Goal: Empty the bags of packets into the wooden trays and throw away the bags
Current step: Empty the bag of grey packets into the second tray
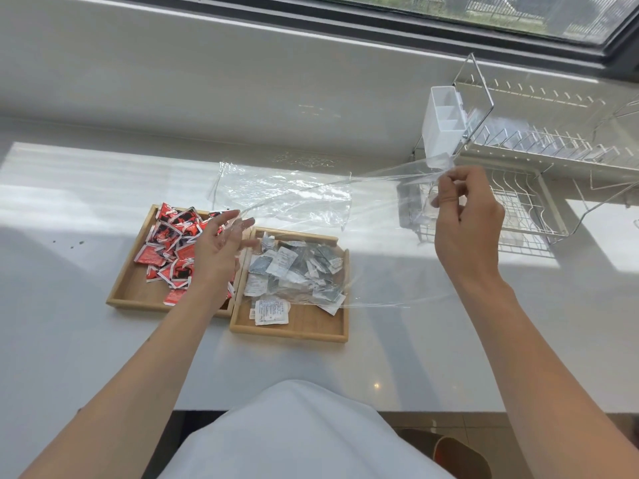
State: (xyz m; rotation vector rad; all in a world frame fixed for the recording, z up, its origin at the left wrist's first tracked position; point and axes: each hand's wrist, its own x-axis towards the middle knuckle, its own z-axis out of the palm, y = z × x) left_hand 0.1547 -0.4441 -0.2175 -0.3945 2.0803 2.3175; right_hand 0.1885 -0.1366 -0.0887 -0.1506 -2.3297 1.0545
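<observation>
**Clear bag stretched over two wooden trays**

Sunlight is falling across the glossy white tabletop (86,340) under a dark-framed window (518,25). A chrome wire dish rack (539,146) is standing at right. The right hand (465,216) is pinching its grip on the clear plastic bag (380,236); the left hand (221,250), fingers spread apart, is touching the bag's other end above the red-packet tray (121,292). The white-packet tray (290,331) is sitting beside it, touching.

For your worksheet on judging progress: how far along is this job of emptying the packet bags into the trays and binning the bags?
Done: the red packets fill the left tray, the white packets the right tray. One empty bag lies on the counter. In hand: the right hand pinches a second clear bag, with the left hand at its other end. Left: binning both bags; no bin is visible.
</observation>
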